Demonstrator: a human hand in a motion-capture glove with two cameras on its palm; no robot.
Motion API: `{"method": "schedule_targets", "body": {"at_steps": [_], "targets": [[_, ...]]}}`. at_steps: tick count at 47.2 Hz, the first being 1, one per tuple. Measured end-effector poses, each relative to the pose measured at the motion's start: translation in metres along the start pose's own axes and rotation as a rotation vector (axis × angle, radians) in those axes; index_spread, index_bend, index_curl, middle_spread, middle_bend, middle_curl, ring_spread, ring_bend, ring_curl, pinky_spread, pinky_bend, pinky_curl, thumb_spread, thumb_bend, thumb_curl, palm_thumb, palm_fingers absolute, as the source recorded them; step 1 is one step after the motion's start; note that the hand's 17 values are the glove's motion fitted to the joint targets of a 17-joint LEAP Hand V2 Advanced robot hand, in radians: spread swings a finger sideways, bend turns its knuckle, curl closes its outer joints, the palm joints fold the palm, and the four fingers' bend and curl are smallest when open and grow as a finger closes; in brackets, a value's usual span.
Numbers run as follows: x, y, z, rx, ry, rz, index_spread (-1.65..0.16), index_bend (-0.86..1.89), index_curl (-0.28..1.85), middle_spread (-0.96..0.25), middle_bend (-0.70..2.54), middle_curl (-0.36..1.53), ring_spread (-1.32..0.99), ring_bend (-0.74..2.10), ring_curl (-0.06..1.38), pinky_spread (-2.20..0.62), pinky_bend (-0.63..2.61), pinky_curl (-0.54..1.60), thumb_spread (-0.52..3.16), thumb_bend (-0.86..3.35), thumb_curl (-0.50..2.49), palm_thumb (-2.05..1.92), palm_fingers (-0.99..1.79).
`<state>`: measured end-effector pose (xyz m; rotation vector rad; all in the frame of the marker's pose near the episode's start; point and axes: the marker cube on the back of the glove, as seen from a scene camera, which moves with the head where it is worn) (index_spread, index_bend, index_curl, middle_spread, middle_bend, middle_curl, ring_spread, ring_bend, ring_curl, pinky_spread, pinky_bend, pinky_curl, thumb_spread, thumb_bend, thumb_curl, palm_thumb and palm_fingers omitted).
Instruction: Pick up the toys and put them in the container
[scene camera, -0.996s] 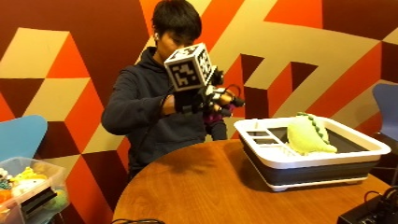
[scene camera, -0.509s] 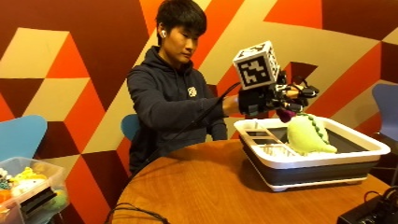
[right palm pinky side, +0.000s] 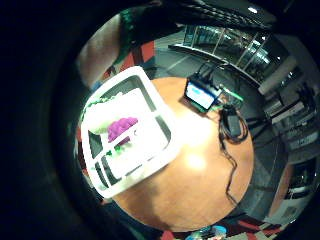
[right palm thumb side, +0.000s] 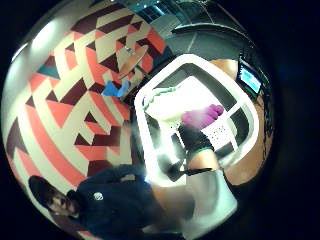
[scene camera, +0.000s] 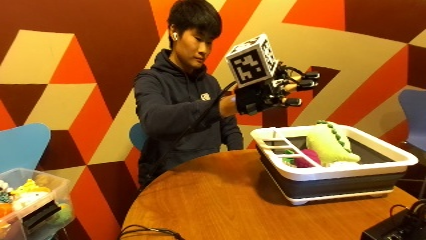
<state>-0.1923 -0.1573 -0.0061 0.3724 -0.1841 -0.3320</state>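
Note:
In the outside view my gloved right hand (scene camera: 273, 92) hovers above the near-left corner of the container (scene camera: 333, 177), a white-rimmed dark grey tub on the round wooden table (scene camera: 213, 200). Its fingers (scene camera: 299, 82) are spread and hold nothing. Inside the tub lie a purple toy (scene camera: 307, 157) and a pale green plush dinosaur (scene camera: 333, 145). Both palm views look down into the tub: its white rim (right palm pinky side: 165, 125) (right palm thumb side: 145, 130) frames the purple toy (right palm pinky side: 121, 127) (right palm thumb side: 202, 115) beside the plush (right palm pinky side: 102, 112) (right palm thumb side: 170, 102).
A clear plastic bin (scene camera: 26, 200) with several more toys stands low at the left, beside a blue chair (scene camera: 20, 145). A black device (scene camera: 399, 227) and cables (scene camera: 146, 232) lie at the table's front edge. A small lit screen (right palm pinky side: 202, 95) sits on the table beyond the tub.
My hand swung from my chest out over the tub, let go of the purple toy, which now lies inside, and has drawn back a little with its fingers spread.

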Motion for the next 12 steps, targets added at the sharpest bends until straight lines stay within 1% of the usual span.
{"method": "schedule_targets", "body": {"at_steps": [4, 12], "targets": [[0.002, 0.016, -0.015, 0.028, 0.012, -0.015, -0.19, 0.29, 0.5, 0.05, 0.08, 0.27, 0.01, 0.1, 0.14, 0.07, 0.74, 0.36, 1.23, -0.02, 0.48, 0.45, -0.26], [0.007, 0.066, -0.033, 0.044, 0.115, -0.049, -0.2, 0.35, 0.51, 0.05, 0.11, 0.24, 0.01, 0.1, 0.11, 0.07, 0.7, 0.34, 1.26, -0.01, 0.45, 0.43, -0.21]]}}
